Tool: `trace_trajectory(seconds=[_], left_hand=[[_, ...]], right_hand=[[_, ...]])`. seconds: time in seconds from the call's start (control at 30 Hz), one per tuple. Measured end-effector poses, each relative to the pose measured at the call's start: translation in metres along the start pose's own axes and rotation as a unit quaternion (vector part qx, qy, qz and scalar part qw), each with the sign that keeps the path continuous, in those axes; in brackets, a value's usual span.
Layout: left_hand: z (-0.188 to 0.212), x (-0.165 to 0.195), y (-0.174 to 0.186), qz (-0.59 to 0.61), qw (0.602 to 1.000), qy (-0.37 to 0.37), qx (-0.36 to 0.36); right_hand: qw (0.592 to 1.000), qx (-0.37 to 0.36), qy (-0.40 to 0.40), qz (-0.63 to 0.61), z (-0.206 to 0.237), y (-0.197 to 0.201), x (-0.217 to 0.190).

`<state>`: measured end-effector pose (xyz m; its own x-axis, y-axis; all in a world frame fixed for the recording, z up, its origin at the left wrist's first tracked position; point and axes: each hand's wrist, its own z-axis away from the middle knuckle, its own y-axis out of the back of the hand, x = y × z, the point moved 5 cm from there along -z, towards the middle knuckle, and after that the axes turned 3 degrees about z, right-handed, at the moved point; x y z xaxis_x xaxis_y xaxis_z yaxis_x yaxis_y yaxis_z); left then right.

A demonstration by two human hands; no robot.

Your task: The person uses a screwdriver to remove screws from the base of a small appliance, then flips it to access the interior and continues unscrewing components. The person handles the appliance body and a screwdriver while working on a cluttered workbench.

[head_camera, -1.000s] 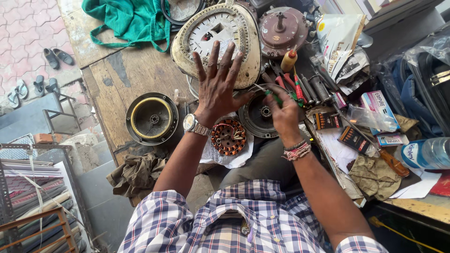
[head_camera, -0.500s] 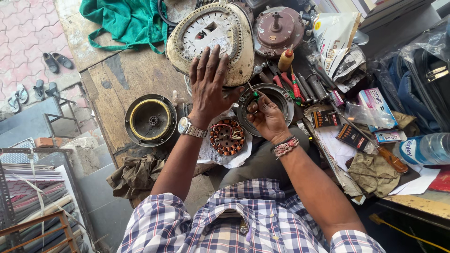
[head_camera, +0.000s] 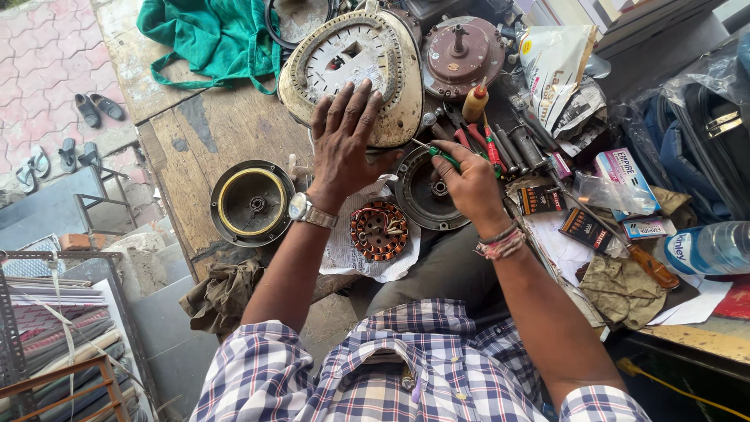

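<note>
With the left hand point(head_camera: 344, 141) spread flat on the cream dial housing point(head_camera: 351, 70), the right hand point(head_camera: 469, 184) pinching the green-handled screwdriver point(head_camera: 441, 155) above the dark motor cover point(head_camera: 428, 191) should, I'd say, keep its tip square.

Workbench point(head_camera: 207, 133): worn, rough wood. Motor cover point(head_camera: 252, 203): dull dark metal, brassy ring. Stator winding point(head_camera: 379, 230): glossy copper, on crumpled paper point(head_camera: 344, 254). Green cloth point(head_camera: 211, 35): matt fabric.

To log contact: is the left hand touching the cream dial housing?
Touching. The head view shows the left hand spread flat on the cream dial housing, fingers lying over its lower face.
</note>
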<state>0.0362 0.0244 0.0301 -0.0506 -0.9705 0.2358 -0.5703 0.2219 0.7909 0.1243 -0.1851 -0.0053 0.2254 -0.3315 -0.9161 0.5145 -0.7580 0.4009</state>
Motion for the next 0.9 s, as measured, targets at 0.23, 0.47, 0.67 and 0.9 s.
trace_trajectory(seconds=[0.23,0.47,0.67,0.9], left_hand=[[-0.002,0.012,-0.01,-0.03,0.998,0.035,0.038],[-0.001,0.011,-0.009,-0.032,0.995,-0.001,0.09],[-0.001,0.011,-0.009,-0.022,0.993,-0.014,0.112],[0.0,0.012,-0.009,-0.022,0.994,-0.015,0.11]], right_hand=[[0.923,0.095,0.249,0.277,0.012,0.009,-0.069],[0.915,0.08,0.254,0.303,0.012,0.013,-0.085],[0.899,0.084,0.258,0.345,0.014,0.01,-0.1],[0.904,0.12,0.261,0.318,0.028,0.025,-0.112]])
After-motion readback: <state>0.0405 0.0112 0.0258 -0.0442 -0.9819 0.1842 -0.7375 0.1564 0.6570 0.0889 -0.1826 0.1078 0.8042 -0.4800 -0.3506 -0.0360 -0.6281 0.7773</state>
